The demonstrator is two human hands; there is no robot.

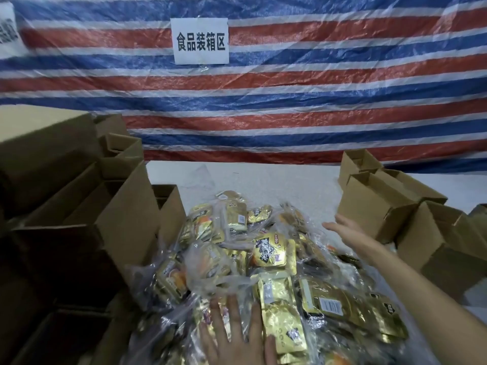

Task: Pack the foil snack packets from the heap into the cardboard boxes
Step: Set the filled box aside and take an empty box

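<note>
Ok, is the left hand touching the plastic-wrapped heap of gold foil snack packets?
Touching. The head view shows the left hand lying flat, fingers straight, on top of the plastic-wrapped heap of gold foil snack packets.

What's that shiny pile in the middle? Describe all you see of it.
The heap of packets is a mound of gold foil pouches with dark labels, orange pictures and barcodes, under clear plastic. It lies on the white table between cardboard boxes. The left hand rests flat on its near side; the right hand hovers above its right edge.
</note>
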